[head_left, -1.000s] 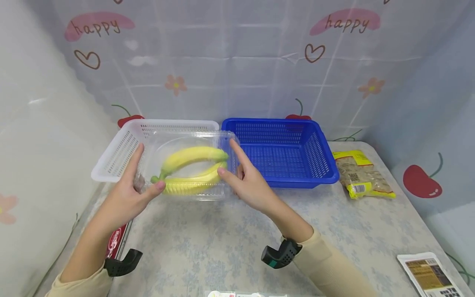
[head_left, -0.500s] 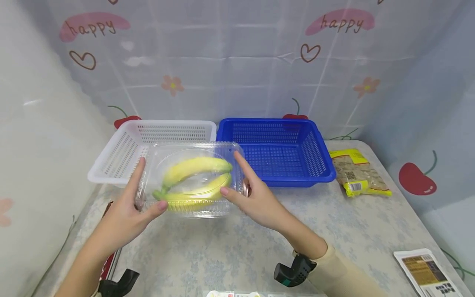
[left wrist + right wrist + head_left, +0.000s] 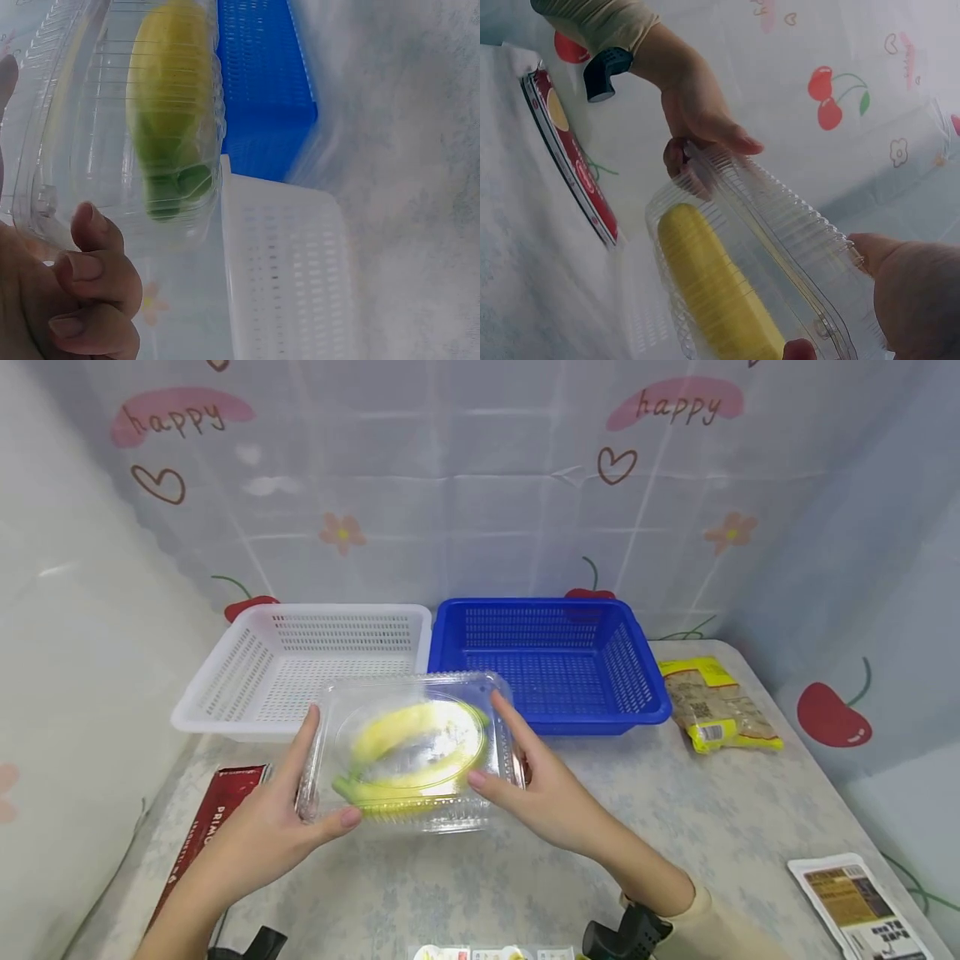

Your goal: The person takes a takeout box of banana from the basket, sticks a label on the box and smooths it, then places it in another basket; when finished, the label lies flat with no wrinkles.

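Observation:
Two yellow bananas (image 3: 397, 731) with green ends lie inside a clear plastic clamshell container (image 3: 423, 758), whose lid looks closed. Glare on the lid partly hides them in the head view. My left hand (image 3: 266, 822) grips the container's left end, thumb at the near edge. At the opposite end my right hand (image 3: 547, 793) holds it the same way. The container is off the table, in front of the baskets. In the left wrist view, the curled left fingers (image 3: 97, 274) show at its end beside one banana (image 3: 172, 105).
A white basket (image 3: 217, 727) and a blue basket (image 3: 551, 727) stand side by side at the back. To the right are a yellow-and-clear bag (image 3: 716, 706) and a white-and-brown packet (image 3: 858, 906). A dark red box (image 3: 213, 818) lies at the left, partly behind my forearm.
Both hands have brought the container nearer and slightly to the right, away from the baskets. Glare on the lid has grown, and more of the red box shows.

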`<state>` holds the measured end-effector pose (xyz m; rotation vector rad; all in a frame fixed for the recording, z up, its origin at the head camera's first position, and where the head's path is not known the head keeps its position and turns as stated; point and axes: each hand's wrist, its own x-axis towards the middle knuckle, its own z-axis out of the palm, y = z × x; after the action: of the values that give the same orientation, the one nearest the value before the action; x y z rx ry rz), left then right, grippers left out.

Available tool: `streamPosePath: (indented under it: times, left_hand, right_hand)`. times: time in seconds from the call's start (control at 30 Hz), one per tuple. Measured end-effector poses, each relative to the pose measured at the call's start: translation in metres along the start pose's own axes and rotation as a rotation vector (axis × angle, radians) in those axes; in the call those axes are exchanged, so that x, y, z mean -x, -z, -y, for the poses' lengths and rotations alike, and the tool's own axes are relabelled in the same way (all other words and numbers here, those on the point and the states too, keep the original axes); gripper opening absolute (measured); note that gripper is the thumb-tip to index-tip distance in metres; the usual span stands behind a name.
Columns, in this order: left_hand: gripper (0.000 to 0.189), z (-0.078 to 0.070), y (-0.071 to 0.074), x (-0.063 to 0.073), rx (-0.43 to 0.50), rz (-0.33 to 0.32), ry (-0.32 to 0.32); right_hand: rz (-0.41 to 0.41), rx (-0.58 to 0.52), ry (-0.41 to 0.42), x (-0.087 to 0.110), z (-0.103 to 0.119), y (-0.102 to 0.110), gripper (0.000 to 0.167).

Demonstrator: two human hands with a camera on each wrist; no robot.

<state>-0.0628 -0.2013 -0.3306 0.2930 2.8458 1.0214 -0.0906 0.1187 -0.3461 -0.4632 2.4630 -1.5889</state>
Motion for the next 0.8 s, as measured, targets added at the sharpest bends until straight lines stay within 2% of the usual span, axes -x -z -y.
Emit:
streamPosePath:
  times: [0.2,0.3,0.6,0.8]
  left_hand:
    - [0.115,-0.005,-0.008,0.003,-0.021,0.056,0.061]
    - [0.116,-0.009,-0.013,0.003,-0.024,0.079,0.07]
    - [0.117,-0.016,-0.034,0.003,-0.068,0.093,0.037]
    - [0.118,-0.019,-0.051,0.0,-0.057,0.089,0.019]
  right_hand:
    - [-0.005,0.017,-0.033,0.012,-0.006,0.004,0.09]
    - [-0.008,0.008,-0.045,0.018,-0.011,0.006,0.09]
    - [-0.025,-0.004,-0.046,0.038,-0.03,0.016,0.09]
    - [-0.031,-0.015,-0.044,0.048,-0.044,0.025,0.09]
